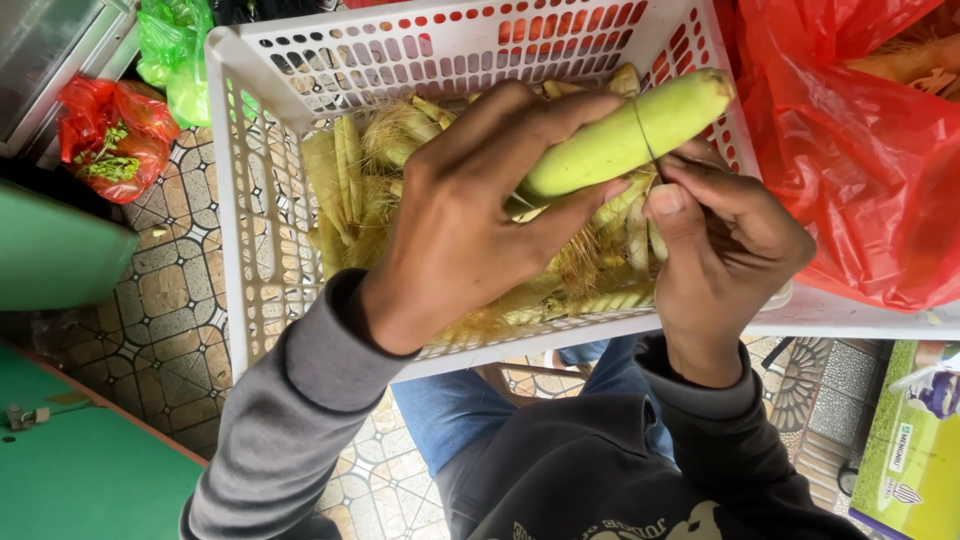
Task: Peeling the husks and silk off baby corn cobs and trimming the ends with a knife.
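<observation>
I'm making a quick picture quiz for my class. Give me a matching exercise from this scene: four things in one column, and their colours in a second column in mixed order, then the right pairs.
Things:
1. basket
2. corn ear held in the left hand, with the right hand at it
3. big plastic bag beside the basket
4. sleeve

Colours:
A. grey
B. red
C. white
D. pale green

Pairs: 1-C, 2-D, 3-B, 4-A
</observation>
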